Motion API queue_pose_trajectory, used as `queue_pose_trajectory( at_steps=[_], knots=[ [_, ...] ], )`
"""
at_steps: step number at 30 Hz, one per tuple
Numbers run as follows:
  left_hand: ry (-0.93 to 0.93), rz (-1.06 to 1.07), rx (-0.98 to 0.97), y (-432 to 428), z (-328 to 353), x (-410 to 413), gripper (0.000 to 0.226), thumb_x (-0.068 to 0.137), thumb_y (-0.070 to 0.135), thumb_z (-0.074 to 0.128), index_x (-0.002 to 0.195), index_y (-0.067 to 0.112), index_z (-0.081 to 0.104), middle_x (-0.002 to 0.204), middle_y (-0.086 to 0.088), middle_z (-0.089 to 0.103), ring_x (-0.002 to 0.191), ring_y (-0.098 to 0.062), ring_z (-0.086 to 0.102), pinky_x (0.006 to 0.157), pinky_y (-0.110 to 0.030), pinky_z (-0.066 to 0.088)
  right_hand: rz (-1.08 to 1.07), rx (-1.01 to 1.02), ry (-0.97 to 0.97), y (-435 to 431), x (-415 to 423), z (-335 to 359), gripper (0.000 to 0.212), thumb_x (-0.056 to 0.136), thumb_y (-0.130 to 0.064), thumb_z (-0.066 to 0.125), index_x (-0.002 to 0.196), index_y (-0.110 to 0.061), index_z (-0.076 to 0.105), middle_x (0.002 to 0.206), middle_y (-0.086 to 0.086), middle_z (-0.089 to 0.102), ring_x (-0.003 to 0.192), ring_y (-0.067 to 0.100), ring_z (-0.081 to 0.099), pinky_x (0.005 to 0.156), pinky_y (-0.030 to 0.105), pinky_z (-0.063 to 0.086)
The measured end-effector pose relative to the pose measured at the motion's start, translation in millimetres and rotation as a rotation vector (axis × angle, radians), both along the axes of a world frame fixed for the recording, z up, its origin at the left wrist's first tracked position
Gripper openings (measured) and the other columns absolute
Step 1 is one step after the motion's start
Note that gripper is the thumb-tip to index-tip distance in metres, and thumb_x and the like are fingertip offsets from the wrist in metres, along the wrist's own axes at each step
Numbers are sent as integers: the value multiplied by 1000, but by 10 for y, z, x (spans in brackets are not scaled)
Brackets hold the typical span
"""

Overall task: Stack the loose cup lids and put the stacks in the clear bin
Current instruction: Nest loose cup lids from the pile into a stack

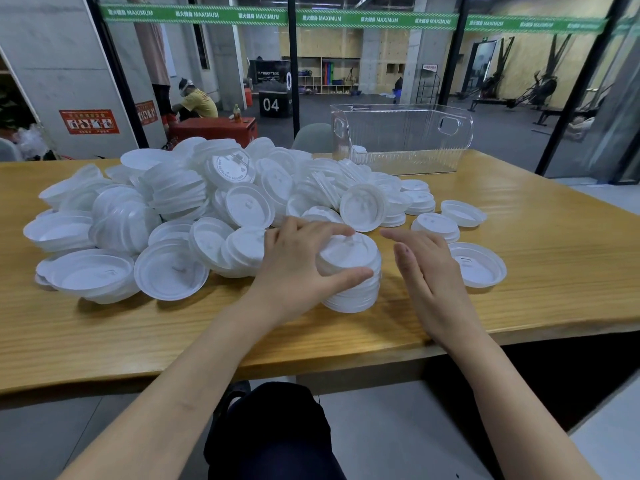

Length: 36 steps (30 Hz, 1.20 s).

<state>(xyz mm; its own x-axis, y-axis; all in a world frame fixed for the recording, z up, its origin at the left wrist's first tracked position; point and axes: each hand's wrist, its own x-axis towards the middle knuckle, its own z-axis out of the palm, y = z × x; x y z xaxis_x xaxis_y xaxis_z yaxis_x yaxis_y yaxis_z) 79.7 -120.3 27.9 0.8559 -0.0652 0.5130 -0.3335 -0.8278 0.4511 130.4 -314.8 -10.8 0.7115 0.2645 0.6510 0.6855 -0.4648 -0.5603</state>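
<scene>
Two hands out: grips the lid stack [348,252] in the curled left hand [298,268] — holds the right hand [426,271] open, empty, beside.

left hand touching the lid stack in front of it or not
Touching. Head view: the left hand grips the lid stack, fingers over its top, thumb against its side.
</scene>
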Motion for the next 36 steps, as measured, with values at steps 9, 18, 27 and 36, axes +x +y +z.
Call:
queue_pose_trajectory(
  at_steps=[9,18,27,36],
  knots=[
    [23,-13,-10,21,-69,15,71,61,83,44,119,44,58,106,43,39,111,3,30,91,-25,19,8,-19,25,-4,3,-10,56,98,-55,26,130,-24,61,118,-15,60,120,10,43,99,14,30],
    [41,-23,37,19,-140,76,71,64,84,42,123,47,55,124,27,53,118,-2,34,97,-29,19,21,-71,52,-2,-20,1,56,97,-56,27,131,-27,60,119,-16,59,122,6,38,99,4,24],
    [-72,-6,18,184,-185,-27,50,76,73,46,115,45,60,120,30,55,116,2,38,96,-27,20,50,-197,-52,5,-109,-21,62,99,-66,23,130,-28,62,132,-16,59,125,17,43,104,42,39],
    [-270,237,220,688,-82,-163,55,79,65,49,114,27,66,117,8,67,109,-19,50,86,-31,22,116,-300,-72,37,-157,-27,59,97,-69,25,136,-36,55,141,-23,50,130,8,38,106,38,34]
  ],
)
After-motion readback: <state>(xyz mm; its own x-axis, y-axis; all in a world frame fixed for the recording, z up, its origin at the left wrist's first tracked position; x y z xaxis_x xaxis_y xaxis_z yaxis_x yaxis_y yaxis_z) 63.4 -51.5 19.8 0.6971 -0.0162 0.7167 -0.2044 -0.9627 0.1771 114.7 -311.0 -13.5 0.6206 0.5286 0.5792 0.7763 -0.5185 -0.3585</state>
